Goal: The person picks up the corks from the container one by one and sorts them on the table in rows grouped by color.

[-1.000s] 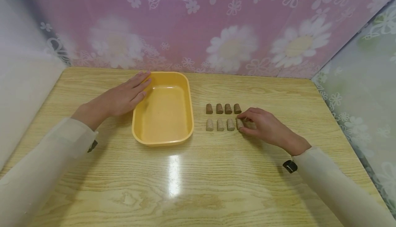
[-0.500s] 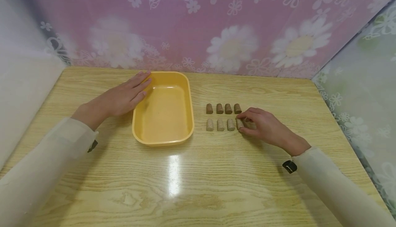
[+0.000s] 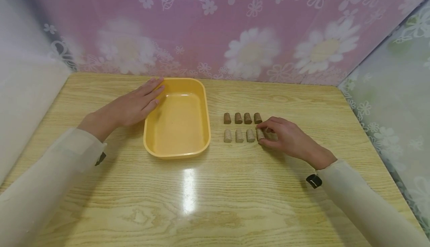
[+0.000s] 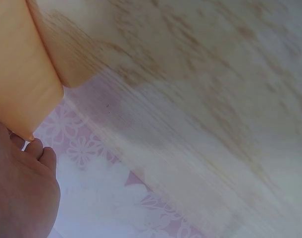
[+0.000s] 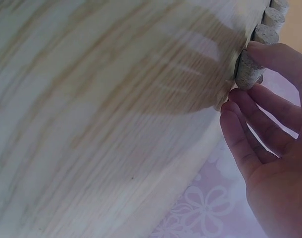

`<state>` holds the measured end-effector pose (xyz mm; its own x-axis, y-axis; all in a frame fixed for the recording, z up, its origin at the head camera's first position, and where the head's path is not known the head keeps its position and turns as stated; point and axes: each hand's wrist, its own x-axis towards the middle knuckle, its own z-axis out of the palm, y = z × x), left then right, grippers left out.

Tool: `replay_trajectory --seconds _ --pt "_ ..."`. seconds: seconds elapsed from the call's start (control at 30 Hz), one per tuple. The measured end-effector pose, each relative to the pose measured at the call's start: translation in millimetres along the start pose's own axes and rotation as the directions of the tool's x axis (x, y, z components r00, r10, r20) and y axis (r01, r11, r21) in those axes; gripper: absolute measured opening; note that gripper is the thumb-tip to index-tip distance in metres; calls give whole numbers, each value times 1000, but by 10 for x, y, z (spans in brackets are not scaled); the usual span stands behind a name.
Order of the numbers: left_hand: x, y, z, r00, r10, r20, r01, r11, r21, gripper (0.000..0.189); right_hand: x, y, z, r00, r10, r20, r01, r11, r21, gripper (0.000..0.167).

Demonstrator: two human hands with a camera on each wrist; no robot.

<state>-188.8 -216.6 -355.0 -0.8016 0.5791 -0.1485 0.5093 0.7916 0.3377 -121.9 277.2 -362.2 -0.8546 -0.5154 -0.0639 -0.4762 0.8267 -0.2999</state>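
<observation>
In the head view my left hand [image 3: 131, 108] rests along the left rim of a yellow rectangular tray [image 3: 174, 156], its fingers extended over the far left corner. The left wrist view shows the tray's outer wall [image 4: 22, 64] with the fingertips at its edge. To the tray's right, my right hand [image 3: 291, 138] pinches a light cork stopper [image 5: 247, 72] between thumb and fingers, at the right end of a front row. Beside it in that row lie 3 more light corks [image 3: 250, 136]. Behind them runs a row of several dark brown corks [image 3: 248, 118].
The wood-grain table [image 3: 235, 202] carries everything, with a bright light reflection near its middle. A pink floral backdrop [image 3: 201, 34] stands at the back edge, a pale green floral panel [image 3: 399, 101] on the right and a white panel [image 3: 30, 79] on the left.
</observation>
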Motion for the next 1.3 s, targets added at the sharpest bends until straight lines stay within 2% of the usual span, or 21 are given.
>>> replay_trajectory --seconds 0.37,0.6,0.87,1.13,1.3 --pt "0 11 -3 1000 -6 -3 6 1000 4 64 4 8 -30 1000 -1 -15 0 1000 -18 41" --pt "3 5 -4 1000 -2 -10 2 1000 6 64 38 48 -88 997 2 -83 -1 1000 8 36" --pt "-8 -12 -21 1000 -16 -4 16 1000 13 65 164 87 -152 988 -40 -150 48 998 50 30" --pt "49 -20 24 1000 -1 3 1 1000 16 65 272 101 -192 984 7 -178 11 995 100 30" --pt "35 5 15 1000 -7 1 7 1000 23 65 397 82 -215 980 36 -197 -11 992 127 31"
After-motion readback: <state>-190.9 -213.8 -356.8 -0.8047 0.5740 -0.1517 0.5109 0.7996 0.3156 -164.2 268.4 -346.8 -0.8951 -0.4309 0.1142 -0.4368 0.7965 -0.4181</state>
